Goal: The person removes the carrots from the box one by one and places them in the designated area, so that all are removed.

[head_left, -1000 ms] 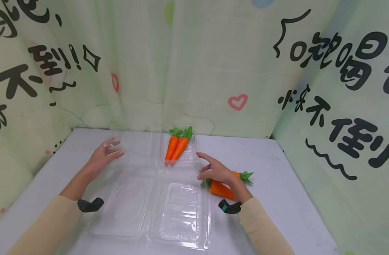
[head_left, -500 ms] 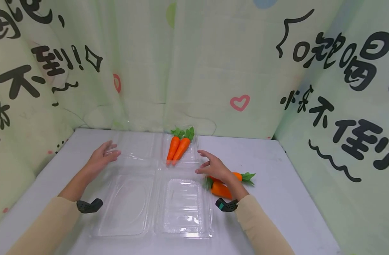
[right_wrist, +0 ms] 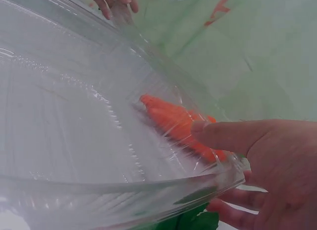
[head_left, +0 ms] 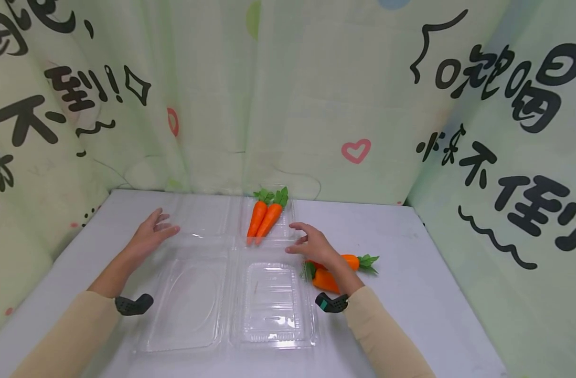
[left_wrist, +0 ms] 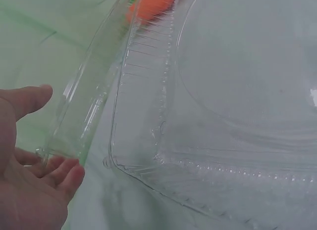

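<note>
An opened clear plastic clamshell box [head_left: 228, 302] lies flat on the table, one half to the left and one to the right. Behind it, another clear clamshell holds two toy carrots [head_left: 265, 216] with green tops. My left hand [head_left: 155, 235] is at the boxes' left side. In the left wrist view its thumb stands apart and its fingers show by a clear plastic edge [left_wrist: 84, 116]; contact is unclear. My right hand [head_left: 313, 245] is by the near box's far right corner, thumb and fingers spread apart, the fingers partly below the rim in the right wrist view.
More toy carrots [head_left: 327, 281] lie on the table under my right forearm, partly hidden by it. A printed pale green curtain [head_left: 292, 105] closes off the back and sides of the white table [head_left: 411, 294].
The near box has shifted slightly away from me, its front right edge higher in view. My left hand has drawn a little left and down; my right hand has moved slightly left.
</note>
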### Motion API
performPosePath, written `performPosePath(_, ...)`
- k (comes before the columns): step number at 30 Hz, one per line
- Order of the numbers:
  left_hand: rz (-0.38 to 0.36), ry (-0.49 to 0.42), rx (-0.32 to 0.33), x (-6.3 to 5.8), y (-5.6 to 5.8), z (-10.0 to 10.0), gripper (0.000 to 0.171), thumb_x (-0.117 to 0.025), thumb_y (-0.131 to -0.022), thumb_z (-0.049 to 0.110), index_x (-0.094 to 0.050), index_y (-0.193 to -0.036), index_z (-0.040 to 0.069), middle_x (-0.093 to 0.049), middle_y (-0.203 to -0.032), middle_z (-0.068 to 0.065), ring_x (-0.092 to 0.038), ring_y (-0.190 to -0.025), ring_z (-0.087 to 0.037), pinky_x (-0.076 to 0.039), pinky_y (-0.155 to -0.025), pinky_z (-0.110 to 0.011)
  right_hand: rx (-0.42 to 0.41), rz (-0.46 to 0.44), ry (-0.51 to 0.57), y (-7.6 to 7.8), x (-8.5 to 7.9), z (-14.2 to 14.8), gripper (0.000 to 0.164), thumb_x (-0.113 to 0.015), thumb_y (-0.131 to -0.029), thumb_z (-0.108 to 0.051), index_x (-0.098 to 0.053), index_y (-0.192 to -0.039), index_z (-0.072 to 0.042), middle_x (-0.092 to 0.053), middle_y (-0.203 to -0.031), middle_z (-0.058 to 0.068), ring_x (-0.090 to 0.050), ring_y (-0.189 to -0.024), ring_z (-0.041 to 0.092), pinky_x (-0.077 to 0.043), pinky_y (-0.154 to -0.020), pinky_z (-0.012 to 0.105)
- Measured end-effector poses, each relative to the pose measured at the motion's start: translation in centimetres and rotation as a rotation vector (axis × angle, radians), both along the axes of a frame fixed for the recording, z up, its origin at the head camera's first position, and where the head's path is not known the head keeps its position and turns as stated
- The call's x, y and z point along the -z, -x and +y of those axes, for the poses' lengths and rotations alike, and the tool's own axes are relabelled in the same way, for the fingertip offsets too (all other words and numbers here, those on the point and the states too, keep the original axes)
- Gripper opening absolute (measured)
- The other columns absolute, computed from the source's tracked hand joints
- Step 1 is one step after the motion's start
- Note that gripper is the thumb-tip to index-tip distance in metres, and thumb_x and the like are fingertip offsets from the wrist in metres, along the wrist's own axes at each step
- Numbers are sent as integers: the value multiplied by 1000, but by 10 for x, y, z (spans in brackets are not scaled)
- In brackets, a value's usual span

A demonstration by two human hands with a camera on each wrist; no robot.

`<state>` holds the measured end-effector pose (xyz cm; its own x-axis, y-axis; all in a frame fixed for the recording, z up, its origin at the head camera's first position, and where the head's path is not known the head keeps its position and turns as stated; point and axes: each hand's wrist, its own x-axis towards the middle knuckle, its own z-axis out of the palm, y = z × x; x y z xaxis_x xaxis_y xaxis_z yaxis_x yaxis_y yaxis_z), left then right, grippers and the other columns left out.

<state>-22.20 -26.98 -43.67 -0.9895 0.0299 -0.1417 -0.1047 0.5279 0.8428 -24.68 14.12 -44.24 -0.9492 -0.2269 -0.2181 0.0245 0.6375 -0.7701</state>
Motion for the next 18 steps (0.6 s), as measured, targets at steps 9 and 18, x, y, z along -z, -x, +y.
performPosePath(9, 52, 135, -66, -7, 0, 5, 86, -58, -95, 39, -9, -153, -2, -8, -158, -30, -9, -145, -49, -17, -114, -65, 8, 45, -30, 4, -14, 8, 66, -71, -88, -29, -40, -146, -21, -42, -151, 9, -51, -126, 30, -53, -95, 44)
performPosePath(18, 209, 206, -38, -17, 7, 14, 75, -61, -94, 30, -24, -150, -4, -19, -156, -28, -16, -144, -47, -18, -116, -61, -4, 104, -11, 12, -33, 9, 62, -68, -90, -27, -41, -145, -20, -42, -151, 9, -51, -127, 30, -50, -99, 47)
